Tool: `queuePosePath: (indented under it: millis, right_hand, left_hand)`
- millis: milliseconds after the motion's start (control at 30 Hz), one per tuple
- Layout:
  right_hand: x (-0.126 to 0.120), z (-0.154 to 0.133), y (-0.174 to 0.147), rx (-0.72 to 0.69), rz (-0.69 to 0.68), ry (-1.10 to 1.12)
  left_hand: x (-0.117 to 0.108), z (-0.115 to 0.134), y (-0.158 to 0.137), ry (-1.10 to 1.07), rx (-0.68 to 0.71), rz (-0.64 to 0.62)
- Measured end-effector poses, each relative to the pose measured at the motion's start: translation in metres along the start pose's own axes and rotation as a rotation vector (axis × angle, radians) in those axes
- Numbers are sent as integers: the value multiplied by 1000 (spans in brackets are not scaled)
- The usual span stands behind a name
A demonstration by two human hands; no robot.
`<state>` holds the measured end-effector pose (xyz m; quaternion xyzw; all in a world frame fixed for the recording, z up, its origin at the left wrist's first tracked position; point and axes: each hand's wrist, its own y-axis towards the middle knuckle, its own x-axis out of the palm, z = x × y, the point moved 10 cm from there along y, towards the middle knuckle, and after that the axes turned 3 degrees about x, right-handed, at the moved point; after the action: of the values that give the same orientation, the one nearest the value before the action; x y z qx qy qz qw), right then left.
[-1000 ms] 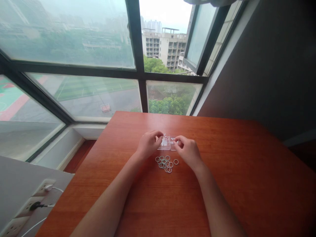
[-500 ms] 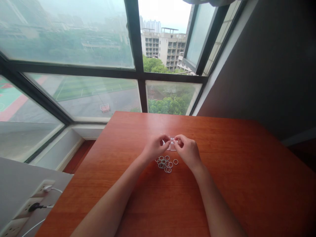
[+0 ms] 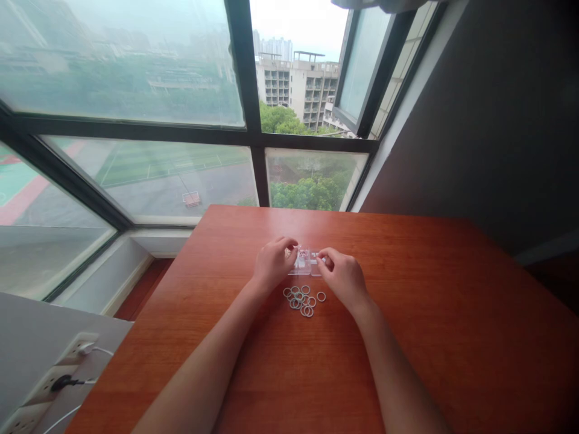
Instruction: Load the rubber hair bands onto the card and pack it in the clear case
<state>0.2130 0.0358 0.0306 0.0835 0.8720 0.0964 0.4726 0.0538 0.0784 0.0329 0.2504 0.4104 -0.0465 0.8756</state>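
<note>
A small clear plastic box (image 3: 302, 265) lies on the table, its lid or second half spread to the right, with small pinkish things inside. My left hand (image 3: 272, 264) is over the box's left end, fingers curved and thumb apart from them, with nothing visible held. Just right of the box, my right hand (image 3: 346, 274) has thumb and forefinger pinched together; whatever is between the tips is too small to make out. Nearer to me than the box, several pale grey rings (image 3: 298, 298) lie in a loose, overlapping cluster between my forearms.
The reddish-brown wooden table (image 3: 434, 313) reaches to a dark-framed window (image 3: 257, 140) at the back. A grey wall (image 3: 497, 108) stands on the right. Low on the left are wall sockets (image 3: 49, 383) with plugs and cables.
My left hand has moved left, away from my right hand, and its thumb and fingers have parted. More of the clear box shows now. My right hand keeps its pinch in nearly the same place.
</note>
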Motion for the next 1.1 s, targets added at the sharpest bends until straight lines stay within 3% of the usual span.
queuePosePath:
  millis: [367,700,1100]
  right_hand:
    - [0,-2,-1,23,-46,-5]
    - [10,-4,-3,-6,-139,16]
    - [44,-40,-30,-207,-502,175]
  left_hand:
    - [-15,-17,-1,21,1,7]
    - [-20,-11,0,2,26,-16]
    - [-18,-12,-1,19,16,-33]
